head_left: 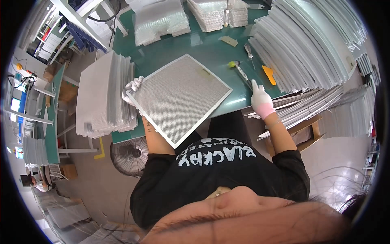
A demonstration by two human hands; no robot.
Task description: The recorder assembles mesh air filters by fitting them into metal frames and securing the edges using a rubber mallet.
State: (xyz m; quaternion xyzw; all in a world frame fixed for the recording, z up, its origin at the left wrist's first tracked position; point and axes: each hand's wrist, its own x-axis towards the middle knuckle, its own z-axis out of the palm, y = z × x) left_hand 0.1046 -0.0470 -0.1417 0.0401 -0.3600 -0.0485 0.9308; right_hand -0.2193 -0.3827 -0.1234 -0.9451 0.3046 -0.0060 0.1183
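A square metal mesh filter panel (178, 97) with a silver frame lies tilted on the green table (203, 44), its near corner hanging over the front edge. My left hand (132, 88), in a white glove, grips the panel's left corner. My right hand (261, 101), in a white glove with a pink cuff, is off the panel near the table's right front edge, one finger pointing up, holding nothing. Just beyond that hand lies a yellow-headed hammer (239, 70).
A stack of finished panels (103, 95) stands at my left. Long metal frame strips (300, 49) pile up on the right. Mesh sheets (162, 18) lie at the back. A screwdriver (248, 52), an orange scraper (269, 75), a floor fan (129, 156) and a distant person (34, 181) are around.
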